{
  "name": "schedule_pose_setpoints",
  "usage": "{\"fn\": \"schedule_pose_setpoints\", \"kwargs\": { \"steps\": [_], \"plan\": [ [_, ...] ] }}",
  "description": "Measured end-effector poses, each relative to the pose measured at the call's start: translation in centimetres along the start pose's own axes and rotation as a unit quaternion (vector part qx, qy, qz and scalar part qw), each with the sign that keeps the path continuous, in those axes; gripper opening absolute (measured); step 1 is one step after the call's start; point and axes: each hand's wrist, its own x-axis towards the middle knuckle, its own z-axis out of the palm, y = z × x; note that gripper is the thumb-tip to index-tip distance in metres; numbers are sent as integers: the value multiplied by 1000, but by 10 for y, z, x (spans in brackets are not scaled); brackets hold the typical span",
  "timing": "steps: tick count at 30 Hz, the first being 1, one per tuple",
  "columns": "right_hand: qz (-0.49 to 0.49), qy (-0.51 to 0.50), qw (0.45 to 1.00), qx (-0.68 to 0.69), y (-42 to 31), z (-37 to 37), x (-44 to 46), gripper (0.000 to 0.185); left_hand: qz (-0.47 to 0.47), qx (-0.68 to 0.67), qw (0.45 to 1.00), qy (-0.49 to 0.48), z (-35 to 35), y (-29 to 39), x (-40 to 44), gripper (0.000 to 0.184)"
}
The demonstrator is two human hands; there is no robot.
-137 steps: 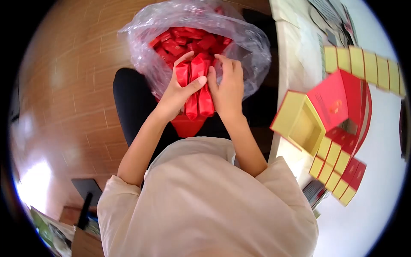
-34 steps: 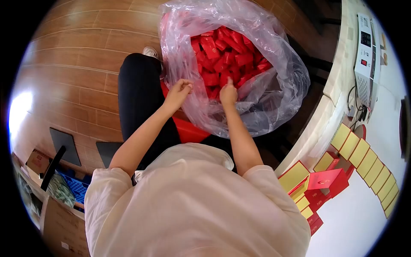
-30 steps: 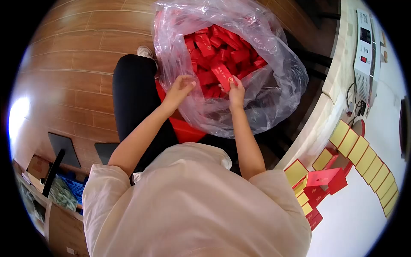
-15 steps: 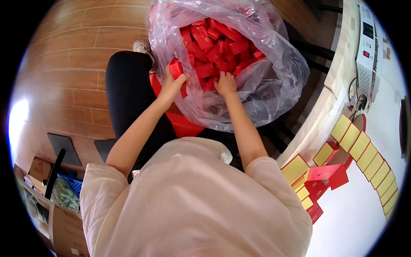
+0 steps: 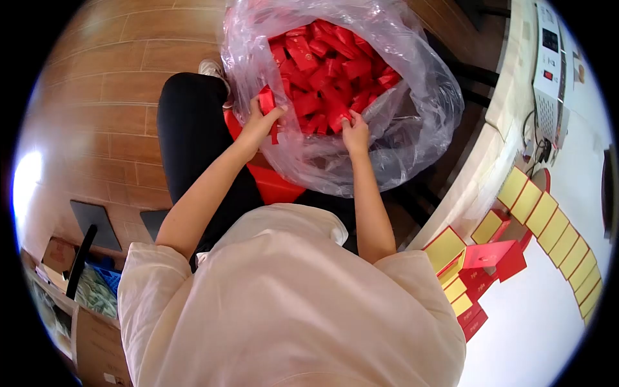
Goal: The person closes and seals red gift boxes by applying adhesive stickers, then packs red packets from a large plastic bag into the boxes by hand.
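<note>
A large clear plastic bag (image 5: 412, 151) stands open in front of me, with many small red packets (image 5: 322, 77) inside. At the bag's left side, my left hand (image 5: 260, 122) is closed on a red packet (image 5: 266, 100). Over the near part of the pile, my right hand (image 5: 355, 132) pinches the end of another red packet (image 5: 336, 115). Both hands are apart from each other.
On the right a white table (image 5: 525, 309) bears an open red box (image 5: 487, 254), a row of yellow-and-red boxes (image 5: 554, 231) and a white machine (image 5: 548, 97) with cables. Cartons (image 5: 100, 342) and a blue crate (image 5: 109, 277) are at lower left.
Over the last second a red packet came into my left hand. My right hand went back into the pile and now grips another. Earlier, both hands held several packets together.
</note>
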Motion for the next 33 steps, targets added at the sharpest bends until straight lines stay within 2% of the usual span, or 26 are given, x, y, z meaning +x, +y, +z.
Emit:
{"fn": "schedule_pose_setpoints", "kwargs": {
  "steps": [1, 2, 3, 4, 5, 7, 9, 11, 12, 13, 14, 15, 17, 18, 19, 21, 22, 23, 24, 25, 26, 28, 29, 31, 33],
  "plan": [
    [3, 6, 1000, 0, -9, -5, -6, 47, -2, -4, 1000, -5, 1, 1, 0, 59],
    [30, -31, 983, 178, -26, -9, -17, 46, -2, -9, 1000, -7, 2, 2, 0, 63],
    [53, -71, 932, 351, -42, -12, -26, 45, -1, -8, 1000, -6, 4, 4, -2, 63],
    [13, -105, 927, 361, -55, -16, -34, 41, -7, -10, 1000, -16, 6, 6, -4, 70],
    [13, -108, 926, 362, -69, -16, -43, 41, -13, -12, 999, -26, 6, 7, -6, 77],
    [-132, -173, 939, 267, -95, -13, -63, 42, -8, -10, 1000, -7, 4, 1, -1, 78],
    [-180, -190, 912, 315, -112, -1, -81, 43, -4, -7, 1000, 6, 4, 1, 1, 79],
    [-215, -159, 916, 298, -108, 7, -76, 43, 30, -68, 997, -8, 0, 9, -1, 76],
    [-85, -179, 890, 410, -104, 8, -73, 42, 24, -78, 996, -22, -3, 7, 2, 74],
    [47, -194, 837, 510, -105, 8, -72, 41, 24, -76, 997, -20, -3, 10, 0, 74],
    [71, -207, 794, 567, -105, 9, -71, 43, 20, -99, 995, -28, -1, 14, -2, 72],
    [73, -207, 794, 567, -105, 9, -72, 43, 15, -122, 992, -37, 0, 16, -4, 71],
    [134, -299, 763, 557, -106, 9, -78, 41, 30, -110, 993, -40, 0, 12, -1, 71],
    [167, -319, 728, 584, -108, 12, -80, 33, 45, -96, 993, -44, 1, 10, 1, 72],
    [168, -317, 728, 583, -107, 15, -78, 33, 44, -96, 993, -46, 5, 13, -2, 72],
    [144, -393, 808, 415, -101, 28, -71, 22, 34, -45, 997, -53, 12, 26, -14, 73],
    [66, -332, 889, 307, -96, 42, -71, 21, 30, -12, 998, -61, 12, 27, -15, 75],
    [66, -335, 888, 307, -101, 41, -68, 21, 29, -13, 998, -58, 8, 17, -8, 75],
    [-48, -270, 959, 77, -105, 38, -64, 27, 65, 45, 997, -5, 2, -1, 5, 74],
    [-159, -183, 957, -159, -108, 35, -59, 33, 101, 103, 988, 46, -1, -12, 13, 73],
    [-157, -183, 957, -159, -104, 38, -49, 33, 93, 83, 989, 84, 9, 7, -2, 72],
    [-180, -40, 962, -201, -90, 49, -16, 39, 83, 51, 991, 89, 2, 0, 9, 73],
    [-180, -42, 962, -201, -81, 56, -3, 39, 74, 20, 992, 95, -2, -2, 13, 73],
    [-280, -17, 912, -298, -59, 77, 19, 40, 54, 17, 995, 83, 2, 6, 7, 75],
    [-313, -35, 897, -310, -45, 92, 29, 35, -24, -49, 998, 15, 2, 6, 5, 79]
  ]
}}
